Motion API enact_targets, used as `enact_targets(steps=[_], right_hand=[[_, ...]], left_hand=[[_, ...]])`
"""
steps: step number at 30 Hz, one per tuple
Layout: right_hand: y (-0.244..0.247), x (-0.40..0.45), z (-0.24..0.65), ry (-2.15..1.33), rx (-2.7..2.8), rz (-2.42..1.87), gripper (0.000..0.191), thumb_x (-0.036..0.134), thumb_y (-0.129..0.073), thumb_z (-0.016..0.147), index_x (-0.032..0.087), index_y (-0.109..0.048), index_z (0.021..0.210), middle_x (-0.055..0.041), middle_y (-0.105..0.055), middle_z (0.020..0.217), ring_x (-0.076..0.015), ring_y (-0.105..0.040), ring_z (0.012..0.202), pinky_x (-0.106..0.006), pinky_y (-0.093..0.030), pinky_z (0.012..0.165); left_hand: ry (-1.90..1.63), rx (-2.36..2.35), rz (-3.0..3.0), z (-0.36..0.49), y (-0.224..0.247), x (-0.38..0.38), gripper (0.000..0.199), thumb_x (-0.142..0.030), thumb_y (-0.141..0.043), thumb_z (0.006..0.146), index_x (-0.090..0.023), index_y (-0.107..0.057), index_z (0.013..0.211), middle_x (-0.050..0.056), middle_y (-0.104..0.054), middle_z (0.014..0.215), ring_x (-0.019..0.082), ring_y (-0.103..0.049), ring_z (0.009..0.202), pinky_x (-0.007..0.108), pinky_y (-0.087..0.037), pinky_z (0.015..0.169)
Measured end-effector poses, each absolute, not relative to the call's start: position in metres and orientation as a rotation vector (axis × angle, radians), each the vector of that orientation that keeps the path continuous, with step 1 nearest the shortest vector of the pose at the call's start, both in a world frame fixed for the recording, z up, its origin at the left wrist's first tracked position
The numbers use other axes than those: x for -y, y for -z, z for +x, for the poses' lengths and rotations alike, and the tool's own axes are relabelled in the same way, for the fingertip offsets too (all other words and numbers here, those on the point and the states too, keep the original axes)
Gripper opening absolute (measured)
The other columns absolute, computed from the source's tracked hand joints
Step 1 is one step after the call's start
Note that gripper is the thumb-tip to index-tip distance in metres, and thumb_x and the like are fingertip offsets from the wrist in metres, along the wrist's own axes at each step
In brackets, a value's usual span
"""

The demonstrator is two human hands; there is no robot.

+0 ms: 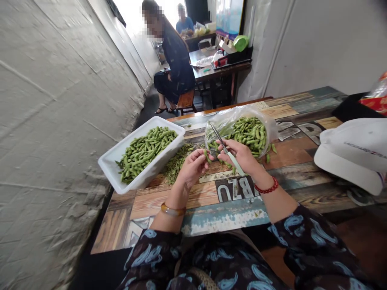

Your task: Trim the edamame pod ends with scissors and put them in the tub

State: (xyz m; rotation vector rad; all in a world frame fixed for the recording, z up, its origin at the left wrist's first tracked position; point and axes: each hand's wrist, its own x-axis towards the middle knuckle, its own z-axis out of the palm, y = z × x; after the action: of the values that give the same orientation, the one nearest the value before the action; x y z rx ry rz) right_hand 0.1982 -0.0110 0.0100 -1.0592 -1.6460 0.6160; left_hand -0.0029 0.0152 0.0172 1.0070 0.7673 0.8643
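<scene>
Between the fingertips of my left hand (193,166) is a single green edamame pod (207,156). My right hand (237,155) grips a pair of scissors (232,158) with pale green handles, the blades pointing up and away to the left. Just behind both hands lies a clear plastic bag (216,121), its mouth open, full of edamame pods (249,131); a few have spilled onto the table. To the left a white plastic tub (104,161) holds a heap of pods (148,149). Small green trimmings (177,163) are piled beside the tub.
The wood-patterned table (169,201) runs across in front of me. On its right side are a white cap (353,149) and a red package (375,104). Beyond, a person (178,60) sits on a stool, with another person farther back. A wall (54,121) rises at left.
</scene>
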Motion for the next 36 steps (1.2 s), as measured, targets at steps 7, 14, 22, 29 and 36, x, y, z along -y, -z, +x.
enact_targets(steps=[7, 14, 22, 29, 36], right_hand=[[-0.011, 0.017, 0.19, -0.464, 1.795, -1.121, 0.051, 0.047, -0.073, 0.082, 0.02, -0.063, 0.125, -0.0109, -0.066, 0.108, -0.0234, -0.067, 0.096, -0.038, -0.059, 0.086], [-0.005, 0.023, 0.185, -0.37, 1.997, -1.13, 0.043, 0.037, -0.074, 0.083, 0.021, -0.062, 0.121, -0.0112, -0.068, 0.114, -0.0268, -0.065, 0.107, -0.043, -0.054, 0.095], [-0.005, 0.025, 0.184, -0.222, 2.123, -1.168, 0.053, 0.028, -0.074, 0.083, 0.019, -0.056, 0.131, -0.0139, -0.063, 0.116, -0.0294, -0.062, 0.107, -0.046, -0.054, 0.093], [-0.005, 0.023, 0.184, -0.207, 2.147, -1.136, 0.058, 0.03, -0.076, 0.081, 0.018, -0.053, 0.132, -0.0151, -0.06, 0.117, -0.0307, -0.06, 0.108, -0.048, -0.053, 0.093], [0.0, 0.022, 0.183, -0.296, 2.143, -1.062, 0.055, 0.034, -0.076, 0.081, 0.018, -0.053, 0.129, -0.0144, -0.061, 0.117, -0.0301, -0.061, 0.109, -0.048, -0.053, 0.095]], left_hand=[[-0.908, -0.798, 1.027, -0.007, -0.012, -0.01, 0.032, -0.042, -0.077, 0.075, -0.019, -0.071, 0.096, 0.003, -0.07, 0.084, 0.006, -0.056, 0.052, 0.019, -0.043, 0.046], [-0.998, -0.862, 1.124, -0.008, -0.012, -0.005, 0.023, -0.04, -0.075, 0.076, -0.018, -0.073, 0.085, 0.003, -0.071, 0.083, 0.007, -0.055, 0.051, 0.019, -0.04, 0.045], [-1.071, -0.846, 1.284, -0.009, -0.007, -0.007, 0.026, -0.037, -0.069, 0.082, -0.016, -0.075, 0.097, 0.003, -0.073, 0.078, 0.007, -0.053, 0.05, 0.019, -0.042, 0.047], [-1.086, -0.815, 1.426, -0.005, -0.013, -0.002, 0.017, -0.024, -0.065, 0.083, -0.017, -0.078, 0.092, 0.006, -0.077, 0.089, 0.017, -0.07, 0.086, 0.026, -0.055, 0.075], [-1.074, -0.837, 1.507, -0.007, -0.016, -0.002, 0.017, -0.025, -0.064, 0.084, -0.016, -0.077, 0.089, 0.005, -0.075, 0.081, 0.019, -0.069, 0.087, 0.025, -0.053, 0.073]])
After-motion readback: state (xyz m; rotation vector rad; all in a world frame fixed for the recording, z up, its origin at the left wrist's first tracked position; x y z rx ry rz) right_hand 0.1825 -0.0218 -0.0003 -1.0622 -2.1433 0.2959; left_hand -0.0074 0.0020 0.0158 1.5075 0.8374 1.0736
